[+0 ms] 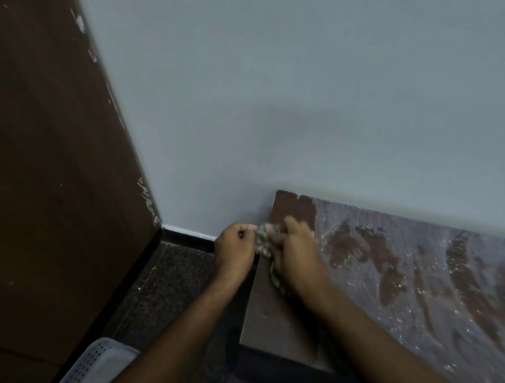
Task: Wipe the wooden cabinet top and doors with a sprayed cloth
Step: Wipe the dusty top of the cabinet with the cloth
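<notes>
Right hand (293, 250) presses the cloth (262, 243) on the cabinet top (414, 283), far-left corner; left hand (235, 248) pinches its edge. Dust film remains rightward. Advise firm, overlapping strokes, cloth kept flat.

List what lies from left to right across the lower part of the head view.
Dark wooden panel → white perforated basket → speckled floor → left hand → cloth → right hand → cabinet top, smeared with wet streaks.
</notes>
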Demonstrator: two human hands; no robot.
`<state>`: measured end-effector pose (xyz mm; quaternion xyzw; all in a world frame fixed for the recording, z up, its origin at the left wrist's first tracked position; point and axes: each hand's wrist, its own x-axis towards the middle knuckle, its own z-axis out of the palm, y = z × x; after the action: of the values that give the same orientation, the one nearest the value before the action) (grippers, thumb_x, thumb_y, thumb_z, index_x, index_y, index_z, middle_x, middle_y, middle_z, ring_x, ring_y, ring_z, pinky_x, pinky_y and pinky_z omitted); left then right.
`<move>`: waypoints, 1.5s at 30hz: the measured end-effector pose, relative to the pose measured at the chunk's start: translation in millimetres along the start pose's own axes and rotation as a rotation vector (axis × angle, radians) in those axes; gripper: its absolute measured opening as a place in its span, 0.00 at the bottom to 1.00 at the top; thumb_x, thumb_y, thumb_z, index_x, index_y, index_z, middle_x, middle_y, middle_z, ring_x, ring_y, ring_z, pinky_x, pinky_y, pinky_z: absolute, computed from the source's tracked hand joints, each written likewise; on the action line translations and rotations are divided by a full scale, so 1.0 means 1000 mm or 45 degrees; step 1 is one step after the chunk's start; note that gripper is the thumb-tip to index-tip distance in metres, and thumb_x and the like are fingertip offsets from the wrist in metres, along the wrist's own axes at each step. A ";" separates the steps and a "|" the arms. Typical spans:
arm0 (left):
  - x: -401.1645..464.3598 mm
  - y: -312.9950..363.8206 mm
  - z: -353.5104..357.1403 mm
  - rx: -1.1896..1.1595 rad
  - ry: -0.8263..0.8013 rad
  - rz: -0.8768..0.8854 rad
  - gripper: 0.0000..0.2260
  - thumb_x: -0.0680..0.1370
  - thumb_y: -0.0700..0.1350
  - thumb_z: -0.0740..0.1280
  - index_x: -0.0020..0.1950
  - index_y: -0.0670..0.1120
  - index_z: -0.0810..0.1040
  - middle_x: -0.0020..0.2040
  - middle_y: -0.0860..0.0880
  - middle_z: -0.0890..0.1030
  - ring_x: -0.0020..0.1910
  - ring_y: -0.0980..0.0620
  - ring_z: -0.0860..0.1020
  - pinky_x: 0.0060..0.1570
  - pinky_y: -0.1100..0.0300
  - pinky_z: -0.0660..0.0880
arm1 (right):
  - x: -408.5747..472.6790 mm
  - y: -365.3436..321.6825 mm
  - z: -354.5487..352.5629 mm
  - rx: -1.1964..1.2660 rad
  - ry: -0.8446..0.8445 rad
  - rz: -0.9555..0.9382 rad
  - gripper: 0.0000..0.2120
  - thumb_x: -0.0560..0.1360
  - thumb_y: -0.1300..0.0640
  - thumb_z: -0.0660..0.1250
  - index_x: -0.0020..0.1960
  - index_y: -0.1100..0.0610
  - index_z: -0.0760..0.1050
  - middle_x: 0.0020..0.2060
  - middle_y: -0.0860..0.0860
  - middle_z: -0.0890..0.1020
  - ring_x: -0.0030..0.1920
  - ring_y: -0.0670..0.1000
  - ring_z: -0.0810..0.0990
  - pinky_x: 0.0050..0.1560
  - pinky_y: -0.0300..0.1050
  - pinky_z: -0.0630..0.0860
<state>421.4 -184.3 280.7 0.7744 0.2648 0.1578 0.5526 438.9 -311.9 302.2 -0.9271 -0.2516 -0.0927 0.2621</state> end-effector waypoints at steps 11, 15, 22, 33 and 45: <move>-0.020 0.002 -0.011 0.108 -0.147 -0.065 0.09 0.79 0.44 0.62 0.43 0.45 0.80 0.40 0.49 0.80 0.42 0.49 0.77 0.33 0.62 0.68 | -0.040 -0.011 0.005 -0.084 0.025 -0.079 0.10 0.79 0.55 0.69 0.58 0.57 0.83 0.45 0.47 0.65 0.47 0.50 0.66 0.46 0.51 0.74; -0.030 -0.004 -0.010 0.049 -0.175 -0.096 0.09 0.80 0.45 0.62 0.46 0.45 0.81 0.42 0.48 0.82 0.42 0.50 0.78 0.39 0.59 0.72 | -0.032 -0.006 0.004 -0.085 0.055 -0.008 0.09 0.79 0.57 0.69 0.57 0.60 0.82 0.46 0.50 0.69 0.49 0.53 0.70 0.47 0.52 0.75; -0.039 -0.007 -0.024 0.000 -0.124 -0.136 0.09 0.78 0.42 0.62 0.42 0.43 0.81 0.40 0.46 0.82 0.37 0.48 0.79 0.36 0.57 0.74 | -0.047 -0.026 0.004 -0.085 0.046 0.051 0.10 0.80 0.56 0.67 0.57 0.57 0.83 0.49 0.52 0.72 0.50 0.54 0.70 0.49 0.53 0.74; -0.048 -0.010 -0.026 0.104 -0.161 -0.103 0.08 0.78 0.46 0.64 0.45 0.47 0.81 0.45 0.48 0.84 0.46 0.47 0.81 0.45 0.58 0.74 | -0.066 -0.031 -0.001 -0.103 0.077 0.148 0.09 0.79 0.59 0.69 0.59 0.56 0.81 0.50 0.54 0.73 0.51 0.56 0.71 0.52 0.56 0.75; -0.038 -0.017 -0.017 0.024 -0.181 0.037 0.08 0.79 0.47 0.66 0.51 0.46 0.84 0.44 0.51 0.85 0.45 0.52 0.82 0.48 0.55 0.80 | -0.123 -0.034 -0.004 -0.129 -0.029 -0.127 0.14 0.73 0.56 0.73 0.58 0.50 0.80 0.47 0.50 0.71 0.46 0.52 0.71 0.42 0.47 0.70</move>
<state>377.9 -189.0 272.7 0.7925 0.2150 0.1078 0.5604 315.8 -339.9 283.0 -0.9264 -0.2956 -0.1077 0.2070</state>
